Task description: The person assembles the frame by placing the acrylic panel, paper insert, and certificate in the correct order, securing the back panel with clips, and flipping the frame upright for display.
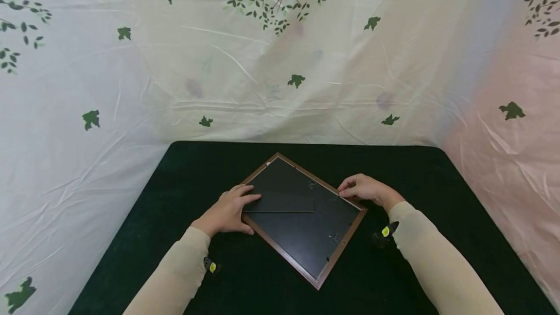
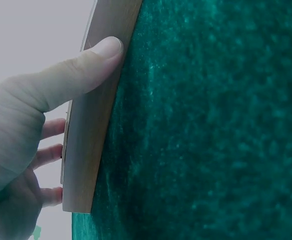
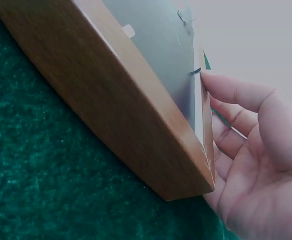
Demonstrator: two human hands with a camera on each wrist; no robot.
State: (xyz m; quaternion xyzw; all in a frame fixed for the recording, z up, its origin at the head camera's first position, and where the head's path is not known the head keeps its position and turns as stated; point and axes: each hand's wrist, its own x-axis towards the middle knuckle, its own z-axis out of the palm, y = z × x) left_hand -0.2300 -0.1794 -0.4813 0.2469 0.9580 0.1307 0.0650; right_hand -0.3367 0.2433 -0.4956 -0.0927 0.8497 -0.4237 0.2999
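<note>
A brown wooden picture frame (image 1: pixel 298 268) lies face down and turned cornerwise, its black backing board (image 1: pixel 306 232) uppermost. My left hand (image 1: pixel 227 210) holds its left corner. The thumb presses the outer side of the wood (image 2: pixel 88 145), with the other fingers reaching over the edge and onto the board. At the upper right edge, my right hand (image 1: pixel 365 189) pinches the rim near the right corner. In the right wrist view, the thumb touches a small dark metal tab (image 3: pixel 196 71) while the fingers curl behind the wood.
The frame rests on a dark green cloth-covered table (image 1: pixel 197 169). Small metal hangers (image 1: pixel 312 184) and several tabs sit along the back. A pale leaf-patterned curtain (image 1: pixel 245 72) surrounds the table at the back and sides.
</note>
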